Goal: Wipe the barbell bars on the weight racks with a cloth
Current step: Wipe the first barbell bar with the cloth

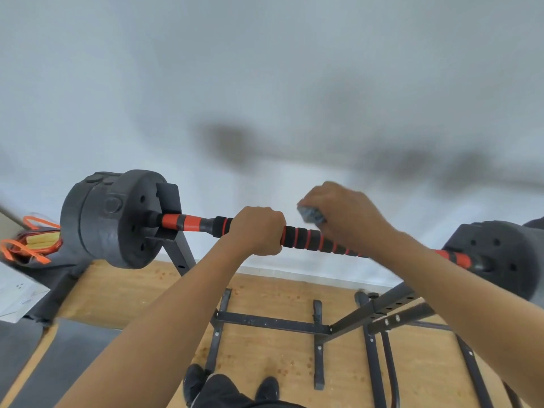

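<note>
A barbell bar [306,238] with black and orange-red grip bands lies across a black rack [297,323], with dark weight plates at its left end [117,219] and right end [500,254]. My left hand [256,231] grips the bar near its middle. Just right of it, my right hand [344,213] holds a bunched grey cloth [310,214] against the top of the bar. The bar under both hands is hidden.
The rack's black legs and crossbars spread over the wooden floor [265,293] below. Orange straps [26,245] lie on a dark surface at the left, beside a white sheet [17,293]. A pale wall [265,83] stands close behind the bar. My dark shoes [194,381] are near the bottom.
</note>
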Demonstrator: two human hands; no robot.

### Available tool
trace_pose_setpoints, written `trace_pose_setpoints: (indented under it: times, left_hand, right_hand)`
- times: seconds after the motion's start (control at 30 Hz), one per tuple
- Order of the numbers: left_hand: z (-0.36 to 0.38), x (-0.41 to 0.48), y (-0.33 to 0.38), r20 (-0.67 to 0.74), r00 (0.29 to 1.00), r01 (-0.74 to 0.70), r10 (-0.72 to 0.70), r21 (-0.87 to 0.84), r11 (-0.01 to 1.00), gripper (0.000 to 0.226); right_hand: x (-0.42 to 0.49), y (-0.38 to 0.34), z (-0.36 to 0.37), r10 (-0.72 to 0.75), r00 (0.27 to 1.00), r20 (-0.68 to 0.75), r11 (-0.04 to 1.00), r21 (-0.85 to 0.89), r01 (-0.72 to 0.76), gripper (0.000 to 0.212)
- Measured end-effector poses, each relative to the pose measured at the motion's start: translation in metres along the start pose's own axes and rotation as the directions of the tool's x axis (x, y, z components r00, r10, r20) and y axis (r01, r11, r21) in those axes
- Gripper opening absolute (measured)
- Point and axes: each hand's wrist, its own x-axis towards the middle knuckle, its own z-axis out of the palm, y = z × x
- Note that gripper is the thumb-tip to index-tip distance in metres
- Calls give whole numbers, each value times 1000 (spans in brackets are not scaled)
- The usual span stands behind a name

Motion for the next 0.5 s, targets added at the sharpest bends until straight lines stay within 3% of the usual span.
trace_pose_setpoints:
  times: [0.07,0.23,0.37,0.5]
  left_hand:
    - [0,-1,0,-13,1000,-5,5,-4,1000,8]
    - [0,0,2,-9,1000,30,-29,33,999,15]
    - [-8,7,-2,153,988,3,2,-31,1000,15]
    - [-17,21,-9,413,909,36,55,-208,977,15]
  right_hand:
    - [18,8,2,59,998,7,998,37,-59,32]
    - [25,-15,23,177,948,263,959,169,-226,12]
    - [15,-20,37,150,975,164,982,87,-166,22]
    - [-1,-23,39,51,994,95,999,9,-52,19]
